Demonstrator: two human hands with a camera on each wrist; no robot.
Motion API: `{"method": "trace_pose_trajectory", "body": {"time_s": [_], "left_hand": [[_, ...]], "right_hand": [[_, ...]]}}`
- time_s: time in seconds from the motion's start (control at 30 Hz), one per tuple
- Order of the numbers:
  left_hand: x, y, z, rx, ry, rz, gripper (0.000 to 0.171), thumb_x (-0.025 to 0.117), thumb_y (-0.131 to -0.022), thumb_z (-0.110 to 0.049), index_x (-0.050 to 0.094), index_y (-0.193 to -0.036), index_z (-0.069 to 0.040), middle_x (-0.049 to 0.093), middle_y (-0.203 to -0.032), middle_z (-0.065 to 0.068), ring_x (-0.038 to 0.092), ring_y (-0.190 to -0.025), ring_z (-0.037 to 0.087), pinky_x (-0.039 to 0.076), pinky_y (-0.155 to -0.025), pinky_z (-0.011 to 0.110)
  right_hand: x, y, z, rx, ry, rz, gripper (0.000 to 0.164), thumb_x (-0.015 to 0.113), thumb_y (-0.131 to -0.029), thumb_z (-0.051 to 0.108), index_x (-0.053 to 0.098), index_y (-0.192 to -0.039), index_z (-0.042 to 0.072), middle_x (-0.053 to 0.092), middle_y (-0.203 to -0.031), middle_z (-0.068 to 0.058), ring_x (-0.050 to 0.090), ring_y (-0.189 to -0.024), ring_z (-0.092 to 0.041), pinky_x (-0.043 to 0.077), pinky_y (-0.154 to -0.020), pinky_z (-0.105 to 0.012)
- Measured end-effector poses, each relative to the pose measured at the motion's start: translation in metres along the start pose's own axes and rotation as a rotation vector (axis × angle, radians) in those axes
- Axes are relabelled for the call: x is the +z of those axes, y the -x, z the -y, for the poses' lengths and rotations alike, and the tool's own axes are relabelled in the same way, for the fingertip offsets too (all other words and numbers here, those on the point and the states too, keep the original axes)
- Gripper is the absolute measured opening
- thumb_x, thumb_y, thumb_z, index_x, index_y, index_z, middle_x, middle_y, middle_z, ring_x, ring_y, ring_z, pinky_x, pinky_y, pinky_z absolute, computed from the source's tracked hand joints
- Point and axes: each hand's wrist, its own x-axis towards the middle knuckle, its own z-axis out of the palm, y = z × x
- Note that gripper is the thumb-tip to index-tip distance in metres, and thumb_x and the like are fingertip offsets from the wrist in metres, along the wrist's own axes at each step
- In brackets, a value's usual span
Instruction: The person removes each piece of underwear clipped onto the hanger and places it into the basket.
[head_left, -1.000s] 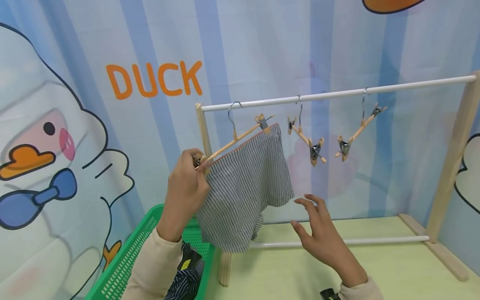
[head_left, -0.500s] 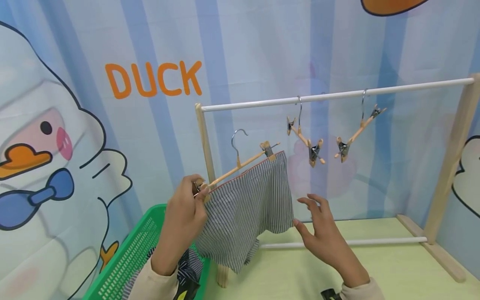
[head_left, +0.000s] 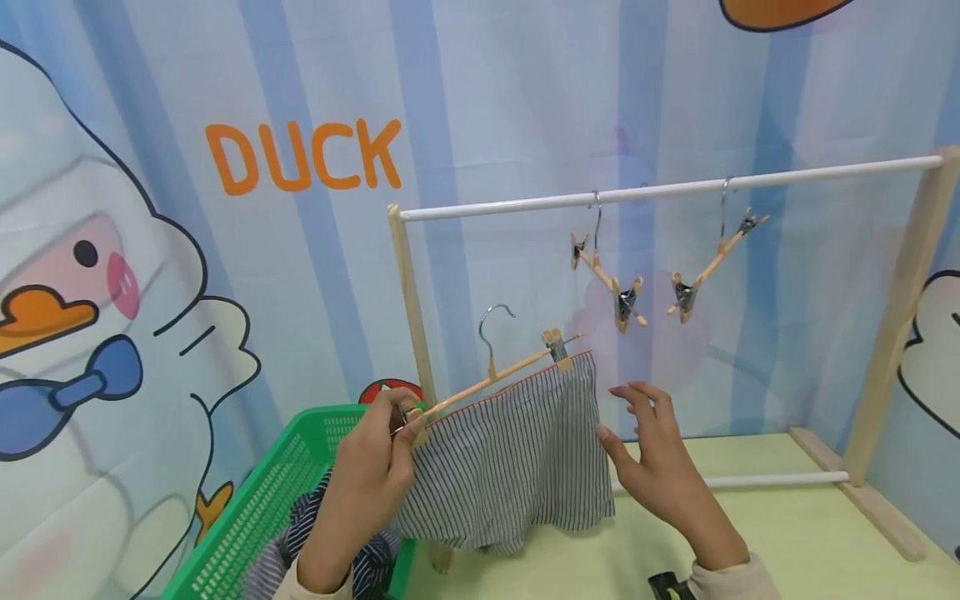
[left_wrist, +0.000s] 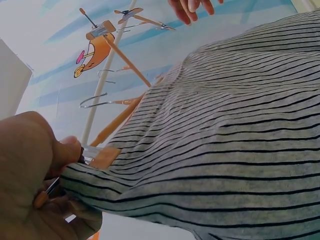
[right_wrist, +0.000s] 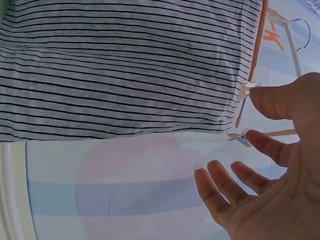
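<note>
Grey shorts (head_left: 517,458) with thin dark stripes and a red-edged waistband hang from a wooden clip hanger (head_left: 491,379). The hanger tilts, left end lower, and its metal hook is free of the rail. My left hand (head_left: 375,458) pinches the hanger's left clip, largely hidden by the fingers; a wooden pad (left_wrist: 105,157) of that clip shows in the left wrist view. The right clip (head_left: 557,348) bites the other waistband end. Just right of the cloth my right hand (head_left: 660,467) holds nothing, fingers loosely bent, apart from the shorts in the head view.
A white rail (head_left: 525,204) on wooden posts carries two bare clip hangers, one in the middle (head_left: 603,275) and one farther right (head_left: 708,267). At left stands a green basket (head_left: 247,500) with striped clothes (head_left: 300,533). A lower white bar (head_left: 780,481) crosses above the pale green tabletop.
My left hand has lowered the hanger and shorts away from the rail, its hook coming off, and slightly rightward. The right hand has stayed nearly in place, shifting slightly right.
</note>
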Motion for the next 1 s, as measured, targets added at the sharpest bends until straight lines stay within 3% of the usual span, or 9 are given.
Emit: {"method": "trace_pose_trajectory", "body": {"time_s": [0.37, 0.63, 0.87, 1.0], "left_hand": [[0.007, 0.01, 0.006, 0.097, 0.052, 0.062, 0.019, 0.055, -0.093, -0.002, 0.05, -0.111, -0.006, 0.052, -0.083, 0.0, 0.045, -0.061, 0.006, 0.041, -0.048, 0.021], [0.01, 0.012, 0.01, 0.178, 0.126, 0.128, 0.029, 0.053, -0.09, 0.007, 0.049, -0.115, -0.008, 0.059, -0.095, 0.004, 0.058, -0.081, 0.005, 0.046, -0.054, 0.022], [0.008, 0.016, 0.011, 0.238, 0.067, 0.117, 0.029, 0.058, -0.088, 0.003, 0.053, -0.115, -0.007, 0.064, -0.09, 0.002, 0.053, -0.067, 0.003, 0.042, -0.049, 0.021], [0.01, 0.015, 0.01, 0.316, 0.037, 0.096, 0.027, 0.06, -0.088, -0.001, 0.056, -0.113, -0.009, 0.061, -0.084, -0.002, 0.047, -0.067, 0.005, 0.042, -0.056, 0.025]], "right_hand": [[0.001, -0.001, -0.004, 0.009, 0.009, -0.033, 0.045, 0.054, -0.096, 0.017, 0.037, -0.133, -0.001, 0.024, -0.137, -0.028, 0.041, -0.107, -0.039, 0.045, -0.078, -0.058], [0.001, -0.004, -0.005, -0.027, 0.025, -0.163, 0.043, 0.05, -0.097, 0.019, 0.039, -0.131, -0.005, 0.022, -0.139, -0.031, 0.019, -0.122, -0.05, 0.023, -0.087, -0.069], [0.003, -0.006, -0.003, -0.1, 0.013, -0.167, 0.038, 0.04, -0.101, 0.018, 0.043, -0.128, -0.008, 0.032, -0.134, -0.032, 0.023, -0.121, -0.047, 0.016, -0.092, -0.065], [0.003, -0.005, -0.004, -0.134, 0.023, -0.181, 0.034, 0.038, -0.102, 0.017, 0.051, -0.121, -0.007, 0.045, -0.125, -0.029, 0.032, -0.117, -0.044, 0.017, -0.092, -0.062]]}}
